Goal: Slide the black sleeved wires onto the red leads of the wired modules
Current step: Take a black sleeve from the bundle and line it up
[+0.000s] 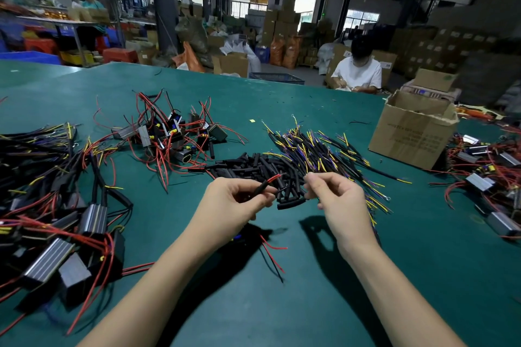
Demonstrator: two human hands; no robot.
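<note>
My left hand (pixel 234 203) pinches a red lead (pixel 275 178) with a short black sleeve (pixel 260 189) on it, held above the green table. The lead's module (pixel 242 236) lies mostly hidden under my left wrist, with red and black wires trailing right. My right hand (pixel 335 194) hovers to the right with its fingers curled and fingertips pinched together; whether it holds anything I cannot tell. Behind both hands lies a heap of loose black sleeves (pixel 253 169) and a pile of black sleeved wires (pixel 318 149) with yellow and purple ends.
Wired modules with red leads are heaped at centre left (pixel 174 135), near left (pixel 62 234) and far right (pixel 490 175). An open cardboard box (pixel 408 138) stands at the right. A person in a white shirt (pixel 358 73) sits beyond the table's far edge.
</note>
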